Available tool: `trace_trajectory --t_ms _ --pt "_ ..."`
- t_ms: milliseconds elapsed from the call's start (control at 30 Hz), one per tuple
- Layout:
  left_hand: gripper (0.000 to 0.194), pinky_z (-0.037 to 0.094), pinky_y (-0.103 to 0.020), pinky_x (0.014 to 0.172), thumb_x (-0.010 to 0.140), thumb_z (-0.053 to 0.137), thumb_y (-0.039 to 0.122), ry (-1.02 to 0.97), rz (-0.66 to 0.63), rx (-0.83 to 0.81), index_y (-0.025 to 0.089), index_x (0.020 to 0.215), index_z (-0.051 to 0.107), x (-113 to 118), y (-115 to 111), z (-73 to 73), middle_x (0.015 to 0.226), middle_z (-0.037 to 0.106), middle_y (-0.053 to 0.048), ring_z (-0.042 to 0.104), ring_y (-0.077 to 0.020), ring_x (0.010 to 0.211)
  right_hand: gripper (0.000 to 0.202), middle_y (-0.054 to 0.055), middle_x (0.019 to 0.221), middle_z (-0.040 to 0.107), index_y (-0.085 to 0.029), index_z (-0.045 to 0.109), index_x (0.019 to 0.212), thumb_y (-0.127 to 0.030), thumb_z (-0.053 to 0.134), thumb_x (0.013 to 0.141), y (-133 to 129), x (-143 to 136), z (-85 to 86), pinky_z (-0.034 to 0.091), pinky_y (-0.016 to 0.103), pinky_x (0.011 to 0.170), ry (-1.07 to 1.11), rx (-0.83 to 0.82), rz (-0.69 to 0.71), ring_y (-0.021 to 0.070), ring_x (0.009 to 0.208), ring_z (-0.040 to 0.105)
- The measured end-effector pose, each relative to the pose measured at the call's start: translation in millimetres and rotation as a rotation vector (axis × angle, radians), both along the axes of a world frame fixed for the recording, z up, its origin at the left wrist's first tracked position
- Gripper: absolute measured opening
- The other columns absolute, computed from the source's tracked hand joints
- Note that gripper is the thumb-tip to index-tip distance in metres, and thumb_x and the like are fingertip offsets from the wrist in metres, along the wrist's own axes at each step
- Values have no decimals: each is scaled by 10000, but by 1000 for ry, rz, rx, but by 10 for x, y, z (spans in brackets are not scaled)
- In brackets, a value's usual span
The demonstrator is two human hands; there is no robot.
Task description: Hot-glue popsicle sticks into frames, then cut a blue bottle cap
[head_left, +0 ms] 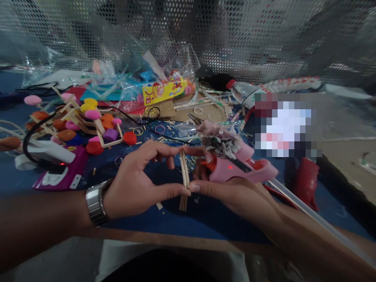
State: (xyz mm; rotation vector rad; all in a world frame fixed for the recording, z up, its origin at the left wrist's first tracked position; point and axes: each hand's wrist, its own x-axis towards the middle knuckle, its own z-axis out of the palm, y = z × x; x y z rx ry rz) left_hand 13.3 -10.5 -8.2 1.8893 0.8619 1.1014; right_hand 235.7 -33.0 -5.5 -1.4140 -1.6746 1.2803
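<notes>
Between both hands are narrow wooden sticks [185, 168], laid side by side and pinched at their two ends. My left hand [138, 178], with a metal-banded watch [96, 201] on its wrist, is closed on them by thumb and index fingertip. My right hand [217, 188] pinches the same sticks with thumb and finger. Its other fingers hold a pink hot glue gun [232, 170] lying over the hand, its red light lit. A clear glue stick [314, 217] trails from its back. More wooden sticks [183, 203] lie on the table just below.
At left are a purple power strip [67, 172] with a white plug and stick frames with colourful clay pieces [88, 113]. Behind lie a yellow-labelled plastic packet [164, 92], pliers-like tips, rubber bands and a bottle [241, 94]. A blurred-out bright patch [288, 125] is at right.
</notes>
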Motion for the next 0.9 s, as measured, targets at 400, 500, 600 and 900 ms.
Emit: trace_trajectory --t_ms 400,500,600,900 --pt "526 509 -381 769 643 983 302 -63 -16 -100 252 1074 684 -20 -9 -40 877 675 -8 636 -207 811 416 -13 627 532 -259 531 636 -585 749 774 16 -40 147 460 333 529 8 18 -5 169 565 462" --pt "551 493 -351 765 639 986 298 -54 -24 -141 227 1084 669 -27 -1 -26 876 661 -7 618 -190 818 380 -15 623 511 -264 523 663 -521 770 793 29 -34 115 471 342 552 31 32 17 180 586 475" --pt "567 484 -309 761 667 968 304 -58 -85 -259 189 1126 656 -18 18 16 878 625 -3 603 -164 826 294 -14 708 554 -266 578 776 -445 812 770 49 -41 92 514 359 666 101 72 9 196 683 542" --pt "463 461 -216 672 792 864 360 -215 -380 -713 152 1125 620 25 13 109 847 503 23 497 -106 755 295 -23 763 596 -275 640 924 -461 829 795 26 -18 2 472 311 609 145 74 -110 160 656 538"
